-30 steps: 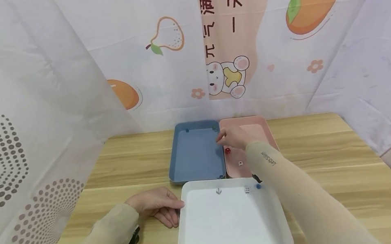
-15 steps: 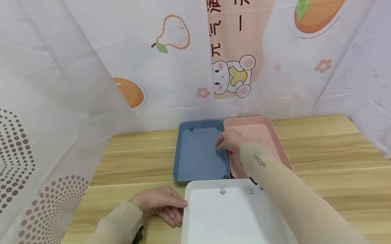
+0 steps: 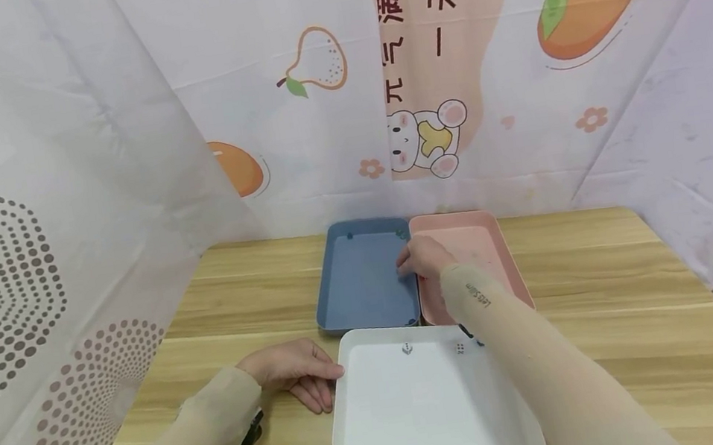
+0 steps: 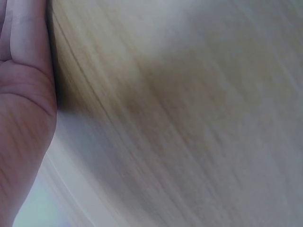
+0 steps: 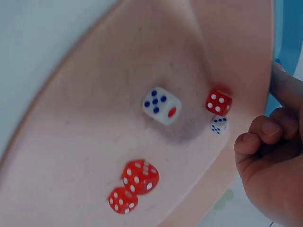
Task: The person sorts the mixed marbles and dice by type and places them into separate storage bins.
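My left hand holds the left rim of a white tray, thumb on the edge and fingers bent beside the outer wall. My right hand reaches over the shared edge of a blue tray and a pink tray, fingertips low in the blue one. In the right wrist view a small blue thing shows at the index fingertip; whether it is pinched I cannot tell. Red dice and white dice lie in the pink tray. The white tray holds white dice and a blue piece.
Small dark blue pieces lie near the blue tray's corners. All three trays stand close together on a wooden table. A printed curtain hangs behind the table and along its sides.
My right hand has lowered its fingertips further into the blue tray, and then hardly moves. The left hand stays at the white tray's rim. The head view has shifted slightly.
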A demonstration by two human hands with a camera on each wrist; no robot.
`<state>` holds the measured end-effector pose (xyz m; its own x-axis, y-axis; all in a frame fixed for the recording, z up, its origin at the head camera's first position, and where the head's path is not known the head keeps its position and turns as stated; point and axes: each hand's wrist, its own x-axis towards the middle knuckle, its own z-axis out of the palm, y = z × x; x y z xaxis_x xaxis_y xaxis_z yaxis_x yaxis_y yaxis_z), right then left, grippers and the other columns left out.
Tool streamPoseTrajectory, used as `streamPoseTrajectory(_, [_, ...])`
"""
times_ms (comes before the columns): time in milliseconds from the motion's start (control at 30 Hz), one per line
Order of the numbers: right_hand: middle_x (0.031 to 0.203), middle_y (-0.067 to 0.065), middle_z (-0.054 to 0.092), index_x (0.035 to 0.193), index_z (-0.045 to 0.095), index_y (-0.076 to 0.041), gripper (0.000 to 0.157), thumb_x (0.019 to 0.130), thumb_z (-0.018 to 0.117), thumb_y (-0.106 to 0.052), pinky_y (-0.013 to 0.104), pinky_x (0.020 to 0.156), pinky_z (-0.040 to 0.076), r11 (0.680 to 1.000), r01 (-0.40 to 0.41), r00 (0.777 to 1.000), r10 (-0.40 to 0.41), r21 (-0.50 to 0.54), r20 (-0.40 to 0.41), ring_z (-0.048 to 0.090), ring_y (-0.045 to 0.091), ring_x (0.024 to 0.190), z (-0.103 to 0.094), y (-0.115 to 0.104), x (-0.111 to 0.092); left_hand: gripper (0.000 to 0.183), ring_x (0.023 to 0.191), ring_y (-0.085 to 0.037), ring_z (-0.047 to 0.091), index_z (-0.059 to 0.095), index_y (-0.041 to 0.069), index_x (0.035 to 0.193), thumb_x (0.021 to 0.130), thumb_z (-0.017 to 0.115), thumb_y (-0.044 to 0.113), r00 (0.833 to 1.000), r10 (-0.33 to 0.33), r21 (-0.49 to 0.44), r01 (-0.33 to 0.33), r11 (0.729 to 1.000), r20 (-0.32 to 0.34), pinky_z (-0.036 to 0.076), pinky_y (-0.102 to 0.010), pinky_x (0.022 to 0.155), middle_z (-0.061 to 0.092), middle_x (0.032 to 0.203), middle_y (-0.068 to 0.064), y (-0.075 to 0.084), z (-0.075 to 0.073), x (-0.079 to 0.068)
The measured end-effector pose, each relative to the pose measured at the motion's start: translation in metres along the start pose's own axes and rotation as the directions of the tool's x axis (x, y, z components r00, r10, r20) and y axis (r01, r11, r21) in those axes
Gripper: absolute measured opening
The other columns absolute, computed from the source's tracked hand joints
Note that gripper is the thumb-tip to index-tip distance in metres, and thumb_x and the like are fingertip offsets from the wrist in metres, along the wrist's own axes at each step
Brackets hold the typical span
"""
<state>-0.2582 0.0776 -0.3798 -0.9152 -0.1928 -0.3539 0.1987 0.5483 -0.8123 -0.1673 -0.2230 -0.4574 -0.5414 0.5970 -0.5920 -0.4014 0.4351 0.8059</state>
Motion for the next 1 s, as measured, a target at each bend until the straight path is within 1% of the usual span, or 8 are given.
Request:
streamPoseTrajectory(133, [0.125,-0.019,0.051,0.1,0.07,-0.038,0.021,0.081,0.067,-0.029,0.041,0.101,0.035,0.994,-0.086,0.996,0.085,0.073,0.018,0.032,0.008,0.124,-0.011,-0.002,-0.015,0.038,0.066,-0.028,0.068,0.068,-0.005,0.085,0.086,0.066,0.033,1.0,0.003,0.0,-0.003,1.0,0.002,0.054,-0.049,0.067,0.067,0.075,-0.022,0.0,0.0,0.0])
streamPoseTrajectory(267, [0.119,-0.017,0.055,0.101,0.07,-0.037,0.016,0.087,0.063,-0.034,0.045,0.097,0.038,0.983,0.069,0.997,-0.063,-0.172,0.039,0.041,0.015,0.119,-0.027,0.012,0.003,0.037,0.066,-0.028,0.068,0.067,-0.005,0.084,0.087,0.065,0.032,1.0,0.005,-0.001,-0.005,1.0,-0.001,0.054,-0.048,0.066,0.067,0.075,-0.021,0.001,0.0,0.0])
streamPoseTrajectory(333, [0.113,-0.014,0.06,0.101,0.07,-0.033,0.015,0.089,0.063,-0.031,0.043,0.093,0.041,0.927,0.182,0.983,-0.175,-0.329,0.051,0.048,0.016,0.111,-0.035,0.018,0.01,0.037,0.066,-0.028,0.068,0.067,-0.005,0.085,0.087,0.065,0.032,1.0,0.004,-0.002,-0.004,1.0,-0.005,0.054,-0.048,0.066,0.067,0.075,-0.022,0.0,0.0,0.0])
streamPoseTrajectory(367, [0.109,-0.012,0.062,0.101,0.071,-0.03,0.015,0.088,0.064,-0.029,0.041,0.091,0.042,0.88,0.24,0.97,-0.237,-0.409,0.058,0.051,0.015,0.107,-0.039,0.02,0.012,0.037,0.066,-0.028,0.068,0.067,-0.005,0.085,0.087,0.065,0.031,1.0,0.003,-0.003,-0.003,1.0,-0.007,0.054,-0.048,0.066,0.067,0.075,-0.022,0.0,0.0,0.0])
streamPoseTrajectory(467, [0.102,-0.008,0.066,0.101,0.073,-0.022,0.016,0.086,0.067,-0.026,0.038,0.088,0.044,0.83,0.293,0.952,-0.298,-0.474,0.066,0.055,0.015,0.1,-0.048,0.026,0.01,0.036,0.066,-0.028,0.068,0.067,-0.006,0.085,0.087,0.065,0.031,1.0,0.003,-0.004,-0.003,1.0,-0.013,0.054,-0.048,0.066,0.067,0.075,-0.022,0.001,0.001,-0.001])
streamPoseTrajectory(733, [0.092,-0.002,0.069,0.094,0.074,-0.016,0.012,0.082,0.072,-0.017,0.027,0.064,0.049,0.817,0.419,0.907,-0.398,-0.396,0.138,0.056,0.014,0.072,-0.056,0.043,-0.019,0.038,0.065,-0.028,0.068,0.067,-0.007,0.084,0.087,0.065,0.031,1.0,0.007,-0.006,-0.007,1.0,-0.017,0.054,-0.048,0.066,0.067,0.075,-0.023,0.001,0.002,-0.002])
streamPoseTrajectory(900, [0.087,-0.001,0.066,0.096,0.074,-0.015,0.014,0.083,0.069,-0.012,0.027,0.066,0.045,0.79,0.51,0.859,-0.45,-0.339,0.245,0.051,0.016,0.07,-0.052,0.057,-0.037,0.04,0.066,-0.03,0.068,0.066,-0.007,0.085,0.086,0.066,0.033,1.0,0.006,-0.005,-0.006,1.0,-0.02,0.054,-0.049,0.066,0.067,0.075,-0.023,0.001,0.002,-0.002])
streamPoseTrajectory(1000, [0.081,-0.002,0.063,0.097,0.074,-0.018,0.014,0.083,0.07,-0.016,0.025,0.064,0.044,0.78,0.523,0.85,-0.452,-0.343,0.27,0.049,0.013,0.067,-0.049,0.066,-0.047,0.039,0.067,-0.03,0.068,0.067,-0.007,0.086,0.086,0.066,0.032,1.0,0.006,-0.006,-0.006,1.0,-0.018,0.054,-0.049,0.067,0.067,0.075,-0.023,0.001,0.002,-0.002])
